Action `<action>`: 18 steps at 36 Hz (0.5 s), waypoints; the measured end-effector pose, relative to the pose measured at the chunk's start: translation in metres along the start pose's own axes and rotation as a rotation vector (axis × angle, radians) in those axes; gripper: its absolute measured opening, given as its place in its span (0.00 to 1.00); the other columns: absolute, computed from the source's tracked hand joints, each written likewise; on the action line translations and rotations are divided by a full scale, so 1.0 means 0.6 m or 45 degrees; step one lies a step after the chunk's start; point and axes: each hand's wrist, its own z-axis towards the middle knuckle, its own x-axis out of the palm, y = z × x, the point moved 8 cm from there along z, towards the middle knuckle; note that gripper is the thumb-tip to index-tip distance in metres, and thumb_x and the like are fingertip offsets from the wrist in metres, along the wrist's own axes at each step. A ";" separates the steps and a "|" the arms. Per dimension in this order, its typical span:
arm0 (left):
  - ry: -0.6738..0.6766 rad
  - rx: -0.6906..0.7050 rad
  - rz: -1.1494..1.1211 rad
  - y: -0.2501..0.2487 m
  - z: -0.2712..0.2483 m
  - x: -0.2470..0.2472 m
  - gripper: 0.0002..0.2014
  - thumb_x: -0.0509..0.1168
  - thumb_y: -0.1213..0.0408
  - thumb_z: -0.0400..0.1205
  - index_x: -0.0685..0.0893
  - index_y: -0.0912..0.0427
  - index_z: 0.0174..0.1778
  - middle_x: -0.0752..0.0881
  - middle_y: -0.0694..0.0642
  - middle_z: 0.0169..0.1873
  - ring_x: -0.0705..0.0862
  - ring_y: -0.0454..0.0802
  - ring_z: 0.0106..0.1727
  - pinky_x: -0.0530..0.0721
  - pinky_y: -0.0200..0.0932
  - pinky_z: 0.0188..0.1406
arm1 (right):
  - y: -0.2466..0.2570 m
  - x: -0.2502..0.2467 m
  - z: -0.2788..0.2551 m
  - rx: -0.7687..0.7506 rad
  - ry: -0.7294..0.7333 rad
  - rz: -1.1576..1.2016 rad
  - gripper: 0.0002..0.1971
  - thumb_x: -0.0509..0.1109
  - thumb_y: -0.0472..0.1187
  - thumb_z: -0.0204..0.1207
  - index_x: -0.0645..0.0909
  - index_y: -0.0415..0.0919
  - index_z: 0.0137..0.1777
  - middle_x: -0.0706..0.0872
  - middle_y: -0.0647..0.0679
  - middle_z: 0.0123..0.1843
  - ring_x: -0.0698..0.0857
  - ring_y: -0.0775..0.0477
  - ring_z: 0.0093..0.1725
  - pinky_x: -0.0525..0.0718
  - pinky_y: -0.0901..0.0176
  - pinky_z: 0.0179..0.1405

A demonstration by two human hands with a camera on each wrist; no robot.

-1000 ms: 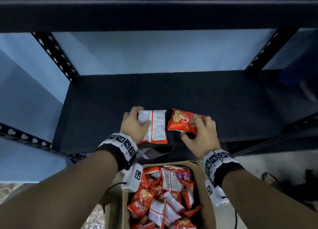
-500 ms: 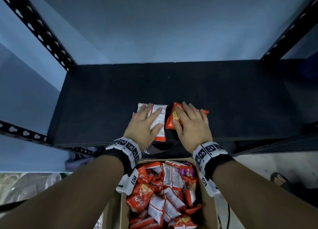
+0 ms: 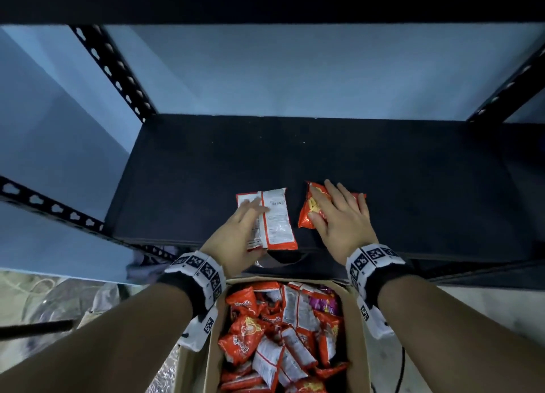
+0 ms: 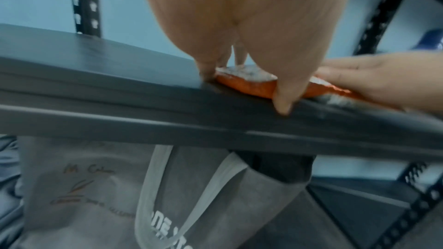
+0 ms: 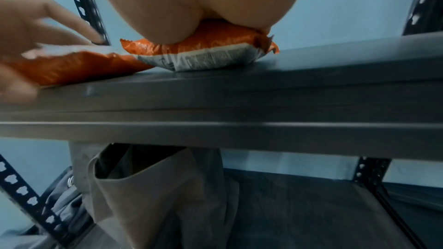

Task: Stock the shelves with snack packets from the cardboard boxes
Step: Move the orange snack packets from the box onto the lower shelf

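Note:
Two snack packets lie near the front edge of the black shelf (image 3: pixel 368 171). The left packet (image 3: pixel 277 218) shows its white printed back; my left hand (image 3: pixel 239 233) lies flat on its left part with straight fingers. The right packet (image 3: pixel 309 206) is orange, face up, and my right hand (image 3: pixel 339 215) presses flat on it. In the left wrist view the left packet (image 4: pixel 242 80) sits under my palm at the shelf edge. In the right wrist view the orange packet (image 5: pixel 203 52) bulges under my right palm. Below my wrists stands the open cardboard box (image 3: pixel 358 333), full of several orange packets.
Perforated black uprights (image 3: pixel 112 71) frame the shelf, with a pale blue wall behind. An upper shelf edge (image 3: pixel 265 0) runs across the top. A grey cloth bag (image 4: pixel 95 196) hangs on the shelf below. The shelf surface behind and beside the packets is bare.
Both hands went from gripping the packets to lying flat on them. The packets have slid a little further onto the shelf and apart, and my left hand has shifted toward its packet's left side.

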 end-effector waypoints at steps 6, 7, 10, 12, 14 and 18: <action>-0.214 0.088 -0.016 -0.036 -0.014 -0.065 0.23 0.73 0.63 0.79 0.83 0.50 0.71 0.83 0.46 0.71 0.81 0.43 0.69 0.77 0.39 0.71 | 0.000 0.001 -0.006 0.001 -0.038 0.019 0.32 0.40 0.65 0.86 0.55 0.60 0.88 0.57 0.52 0.90 0.53 0.46 0.89 0.46 0.33 0.88; -0.250 0.101 -0.044 -0.042 -0.014 -0.079 0.21 0.73 0.63 0.79 0.86 0.50 0.69 0.86 0.45 0.67 0.83 0.40 0.66 0.78 0.35 0.69 | 0.000 0.001 -0.006 0.002 -0.040 0.023 0.32 0.40 0.65 0.86 0.55 0.61 0.88 0.57 0.52 0.91 0.53 0.46 0.89 0.46 0.34 0.88; -0.248 0.067 -0.163 -0.052 0.001 -0.117 0.15 0.76 0.59 0.79 0.91 0.47 0.62 0.90 0.39 0.54 0.86 0.31 0.55 0.78 0.24 0.56 | -0.002 0.003 -0.006 0.005 -0.040 0.014 0.31 0.41 0.65 0.86 0.54 0.61 0.89 0.56 0.53 0.90 0.53 0.47 0.89 0.45 0.35 0.88; -0.146 -0.060 -0.226 -0.051 0.024 -0.136 0.10 0.77 0.56 0.79 0.93 0.43 0.56 0.92 0.37 0.47 0.88 0.30 0.49 0.82 0.30 0.52 | -0.002 0.004 -0.007 0.004 -0.044 0.009 0.30 0.42 0.64 0.87 0.54 0.61 0.89 0.56 0.53 0.90 0.53 0.47 0.89 0.45 0.34 0.88; -0.017 -0.212 -0.326 -0.041 0.052 -0.146 0.07 0.77 0.55 0.78 0.93 0.47 0.51 0.93 0.44 0.43 0.90 0.38 0.46 0.88 0.44 0.54 | -0.002 0.004 -0.008 0.007 -0.054 0.009 0.30 0.43 0.64 0.87 0.56 0.60 0.89 0.57 0.53 0.90 0.54 0.46 0.89 0.47 0.33 0.88; 0.118 -0.500 -0.677 -0.019 0.093 -0.142 0.05 0.76 0.62 0.80 0.92 0.55 0.50 0.94 0.58 0.47 0.93 0.54 0.52 0.91 0.58 0.57 | -0.001 0.002 -0.007 0.013 -0.055 -0.001 0.30 0.44 0.63 0.87 0.57 0.60 0.88 0.59 0.52 0.90 0.56 0.45 0.88 0.51 0.32 0.87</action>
